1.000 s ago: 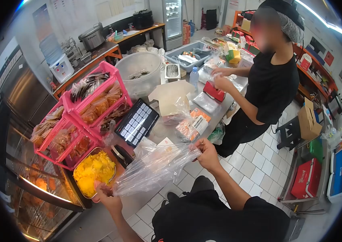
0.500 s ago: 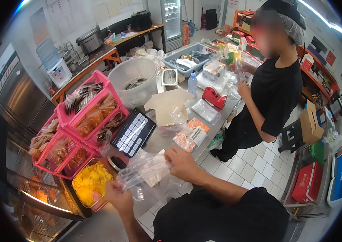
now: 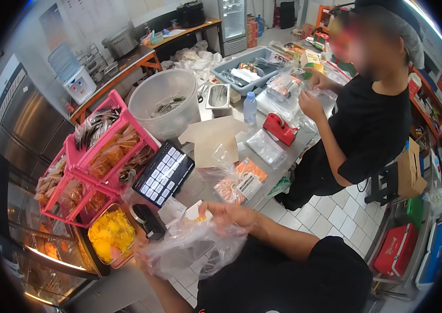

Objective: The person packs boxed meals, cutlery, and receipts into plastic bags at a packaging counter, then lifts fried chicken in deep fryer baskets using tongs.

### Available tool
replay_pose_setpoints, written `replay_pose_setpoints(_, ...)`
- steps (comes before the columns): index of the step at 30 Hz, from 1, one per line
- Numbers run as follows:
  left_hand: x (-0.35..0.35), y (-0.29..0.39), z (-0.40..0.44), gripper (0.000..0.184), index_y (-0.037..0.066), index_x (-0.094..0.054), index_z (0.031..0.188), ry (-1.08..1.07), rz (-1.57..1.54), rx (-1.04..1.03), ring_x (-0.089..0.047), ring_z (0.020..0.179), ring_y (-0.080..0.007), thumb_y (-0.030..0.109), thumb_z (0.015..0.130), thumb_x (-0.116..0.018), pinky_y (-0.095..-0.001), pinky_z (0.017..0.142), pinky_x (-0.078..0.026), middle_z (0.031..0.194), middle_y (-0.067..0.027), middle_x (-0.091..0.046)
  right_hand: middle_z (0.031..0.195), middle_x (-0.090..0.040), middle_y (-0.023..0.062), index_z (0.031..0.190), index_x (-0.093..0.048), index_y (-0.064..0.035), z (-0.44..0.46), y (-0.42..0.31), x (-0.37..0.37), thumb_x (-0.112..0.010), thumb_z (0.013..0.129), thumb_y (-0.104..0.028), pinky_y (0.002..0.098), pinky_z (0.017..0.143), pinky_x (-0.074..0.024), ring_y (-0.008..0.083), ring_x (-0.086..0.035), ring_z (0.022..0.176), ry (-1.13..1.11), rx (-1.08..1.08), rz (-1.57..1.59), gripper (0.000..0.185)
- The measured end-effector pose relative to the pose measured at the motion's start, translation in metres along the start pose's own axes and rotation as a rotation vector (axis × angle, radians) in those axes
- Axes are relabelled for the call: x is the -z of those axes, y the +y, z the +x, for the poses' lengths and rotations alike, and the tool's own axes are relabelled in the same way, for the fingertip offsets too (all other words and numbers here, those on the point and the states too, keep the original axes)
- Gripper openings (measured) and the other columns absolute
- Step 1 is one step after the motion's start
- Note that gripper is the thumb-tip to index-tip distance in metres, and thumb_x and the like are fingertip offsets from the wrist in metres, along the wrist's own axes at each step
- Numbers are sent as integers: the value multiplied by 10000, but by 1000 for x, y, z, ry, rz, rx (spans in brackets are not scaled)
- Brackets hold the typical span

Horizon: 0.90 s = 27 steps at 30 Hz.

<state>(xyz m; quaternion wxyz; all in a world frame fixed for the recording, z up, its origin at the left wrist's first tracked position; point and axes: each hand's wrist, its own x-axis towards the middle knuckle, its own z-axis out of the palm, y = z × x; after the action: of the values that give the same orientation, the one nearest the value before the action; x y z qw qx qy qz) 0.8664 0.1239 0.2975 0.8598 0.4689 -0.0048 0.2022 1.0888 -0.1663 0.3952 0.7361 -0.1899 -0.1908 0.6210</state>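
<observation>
Plastic bag [image 3: 197, 251] now lower, between hands [image 3: 230, 215] [image 3: 146, 254]

Clear plastic bag [image 3: 182, 248], crumpled, between hands [image 3: 145, 254] [image 3: 231, 216]

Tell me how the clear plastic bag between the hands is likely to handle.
The clear plastic bag is probably floppy: it crumples and sags between the left hand and right hand. It should be light, judging by its thin, see-through film. Its shiny surface may be somewhat slippery.
</observation>
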Motion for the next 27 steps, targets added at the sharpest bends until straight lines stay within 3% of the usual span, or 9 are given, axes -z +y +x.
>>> replay_pose_setpoints(3, -39, -2, 4, 528, 146, -421, 1365, 504, -158, -167, -608, 712, -161, 246, 889, -628, -292, 590, -520, 901, -72, -581, 838, -600, 61, 1037, -578, -64, -1, -9, 14, -709, 813, -195, 276, 568, -443, 149, -569, 688, -253, -160, -530, 290)
replay_pose_setpoints(6, -52, 9, 1, 548, 137, -422, 1385, 751, -224, -189, -611, 811, -216, 128, 870, -609, -330, 702, -528, 942, -117, -607, 914, -538, 145, 1098, -628, -113, 9, -2, 22, -750, 747, -212, 408, 742, -478, 300, -593, 882, 262, -29, -1754, 385)
replay_pose_setpoints(10, -15, 29, -55, 466, 105, -514, 1305, -54, -423, 61, -600, 869, -205, 103, 855, -634, -324, 710, -498, 905, -105, -625, 1152, -429, 178, 1207, -555, -113, 31, 5, 3, -776, 719, -221, 443, 802, -494, 365, -555, 1021, 557, -71, -1942, 546)
replay_pose_setpoints(12, -64, 74, -40, 443, 53, -575, 1220, -142, 993, 501, -599, 874, -232, 110, 799, -698, -352, 703, -488, 858, -121, -612, 1149, -433, 177, 1234, -538, -118, 39, 11, 2, -789, 701, -232, 443, 811, -492, 369, -555, 1028, 466, -156, -1943, 600)
replay_pose_setpoints(17, -59, 84, -63, 548, 14, -577, 1193, 519, 1669, 399, -596, 829, -289, 105, 685, -760, -374, 736, -469, 849, -162, -601, 1193, -433, 177, 1285, -512, -132, 62, 46, -22, -803, 696, -290, 430, 833, -496, 367, -555, 1050, 81, -468, -1997, 675)
replay_pose_setpoints(20, -58, 106, -75, 572, 20, -565, 1217, 757, 1701, 444, -594, 843, -323, 84, 672, -725, -383, 778, -465, 903, -184, -609, 1211, -474, 155, 1208, -590, -126, 73, 50, -9, -732, 795, -350, 407, 881, -468, 341, -556, 1034, -294, -227, -1661, 491)
replay_pose_setpoints(22, -53, 120, -84, 567, 26, -562, 1228, 843, 1591, 541, -597, 866, -333, 72, 678, -696, -380, 800, -466, 950, -196, -619, 1194, -498, 154, 1151, -626, -106, 90, 35, 6, -733, 788, -336, 405, 920, -443, 338, -549, 1047, 28, -288, -1355, 442)
replay_pose_setpoints(25, -29, 134, -109, 612, 2, -523, 1274, 778, 1431, 546, -615, 962, -313, 51, 676, -641, -353, 872, -460, 1083, -230, -615, 1210, -504, 157, 1214, -579, -114, 111, 32, 45, -790, 712, -356, 414, 966, -422, 336, -521, 1106, 76, -130, -1882, 596)
replay_pose_setpoints(27, -2, 130, -121, 698, -46, -465, 1325, 706, 1300, 483, -594, 1079, -261, 54, 658, -643, -309, 930, -441, 1221, -245, -579, 1273, -467, 185, 1304, -495, -129, 123, 56, 53, -857, 595, -380, 449, 1011, -381, 370, -475, 1176, -103, -473, -2126, 834)
